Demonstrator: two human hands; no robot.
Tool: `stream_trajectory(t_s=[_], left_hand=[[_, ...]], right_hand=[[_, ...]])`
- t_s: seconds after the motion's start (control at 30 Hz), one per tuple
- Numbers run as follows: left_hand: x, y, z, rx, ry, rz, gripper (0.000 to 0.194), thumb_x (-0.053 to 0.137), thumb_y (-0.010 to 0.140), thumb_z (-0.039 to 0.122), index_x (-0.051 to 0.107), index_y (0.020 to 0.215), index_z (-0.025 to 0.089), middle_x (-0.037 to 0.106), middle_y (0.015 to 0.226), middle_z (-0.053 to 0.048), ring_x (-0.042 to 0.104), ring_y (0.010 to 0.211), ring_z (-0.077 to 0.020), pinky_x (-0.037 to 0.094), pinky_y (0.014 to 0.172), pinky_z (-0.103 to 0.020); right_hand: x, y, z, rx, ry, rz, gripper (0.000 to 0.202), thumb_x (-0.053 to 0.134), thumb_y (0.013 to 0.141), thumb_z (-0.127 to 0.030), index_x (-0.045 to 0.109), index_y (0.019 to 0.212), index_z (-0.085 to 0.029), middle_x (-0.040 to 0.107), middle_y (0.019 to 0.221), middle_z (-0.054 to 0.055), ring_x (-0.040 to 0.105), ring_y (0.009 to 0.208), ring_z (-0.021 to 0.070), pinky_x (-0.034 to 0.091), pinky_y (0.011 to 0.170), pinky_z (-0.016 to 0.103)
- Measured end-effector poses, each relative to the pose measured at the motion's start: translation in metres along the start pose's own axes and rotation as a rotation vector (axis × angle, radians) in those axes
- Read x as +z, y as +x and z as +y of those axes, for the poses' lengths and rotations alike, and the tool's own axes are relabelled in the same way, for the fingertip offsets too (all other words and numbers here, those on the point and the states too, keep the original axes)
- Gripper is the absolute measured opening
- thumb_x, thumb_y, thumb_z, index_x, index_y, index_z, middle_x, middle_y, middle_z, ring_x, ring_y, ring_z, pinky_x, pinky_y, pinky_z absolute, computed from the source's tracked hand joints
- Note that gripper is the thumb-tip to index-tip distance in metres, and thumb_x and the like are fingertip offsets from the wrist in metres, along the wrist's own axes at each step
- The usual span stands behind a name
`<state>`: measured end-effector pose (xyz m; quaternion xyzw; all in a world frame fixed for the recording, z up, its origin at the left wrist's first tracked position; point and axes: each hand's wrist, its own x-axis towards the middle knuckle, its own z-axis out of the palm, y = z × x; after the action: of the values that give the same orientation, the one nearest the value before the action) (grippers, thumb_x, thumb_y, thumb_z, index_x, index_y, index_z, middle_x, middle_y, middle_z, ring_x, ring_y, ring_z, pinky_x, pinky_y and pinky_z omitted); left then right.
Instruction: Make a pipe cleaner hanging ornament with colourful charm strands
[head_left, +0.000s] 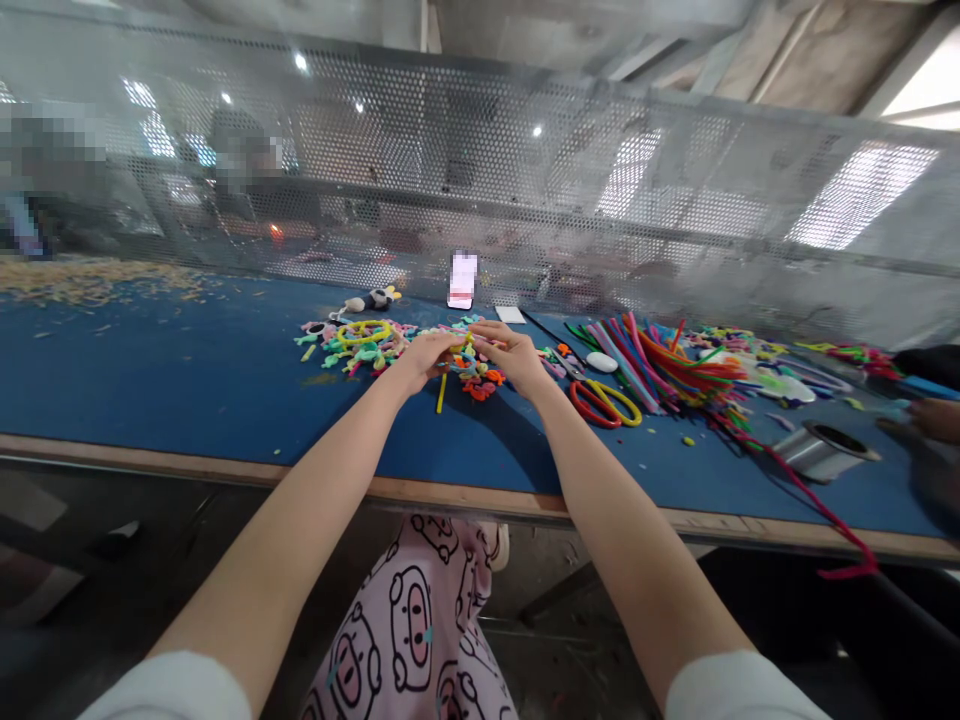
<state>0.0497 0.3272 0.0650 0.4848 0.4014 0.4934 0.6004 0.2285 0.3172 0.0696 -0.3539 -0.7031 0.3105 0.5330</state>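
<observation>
My left hand [430, 360] and my right hand [511, 354] meet over the middle of the table, fingers closed in a pinch. Between the fingertips is a small yellow piece that looks like fuzzy pipe cleaner [469, 339]; its shape is mostly hidden. Just below my left hand a short yellow stem [441, 394] points toward the table's front edge; whether it joins the held piece I cannot tell. Under and around both hands lies a heap of small twisted colourful pieces [367, 350], with orange ones [480, 386] beneath my right hand.
Scissors with red and yellow handles [606, 402] lie right of my hands, beside a white oval object [601, 362]. Further right are a bundle of long pipe cleaners [660, 360] and a metal spool [821, 450]. A phone [462, 279] leans against the perforated screen [420, 150]. Another person's hand shows at far right.
</observation>
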Motion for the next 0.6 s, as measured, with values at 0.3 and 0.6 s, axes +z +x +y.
stream_trajectory(t_s=[0.3, 0.6], left_hand=[[-0.0036, 0.0028, -0.0029, 0.030, 0.090, 0.006, 0.015, 0.073, 0.067, 0.030, 0.068, 0.074, 0.019, 0.067, 0.073, 0.000, 0.061, 0.070, -0.0135, 0.044, 0.059, -0.023], [-0.0043, 0.0022, -0.0045, 0.103, 0.228, 0.005, 0.016, 0.070, 0.069, 0.033, 0.063, 0.066, 0.019, 0.060, 0.064, 0.000, 0.054, 0.062, -0.0132, 0.039, 0.057, -0.026]], right_hand=[[0.0019, -0.0026, -0.0044, 0.032, -0.035, -0.057, 0.027, 0.080, 0.076, -0.037, 0.080, 0.101, -0.029, 0.070, 0.121, 0.005, 0.061, 0.116, 0.0227, 0.049, 0.096, 0.035], [0.0041, -0.0038, -0.0028, 0.043, -0.071, -0.129, 0.032, 0.078, 0.075, -0.036, 0.079, 0.106, -0.031, 0.071, 0.120, 0.004, 0.060, 0.116, 0.0239, 0.051, 0.089, 0.033]])
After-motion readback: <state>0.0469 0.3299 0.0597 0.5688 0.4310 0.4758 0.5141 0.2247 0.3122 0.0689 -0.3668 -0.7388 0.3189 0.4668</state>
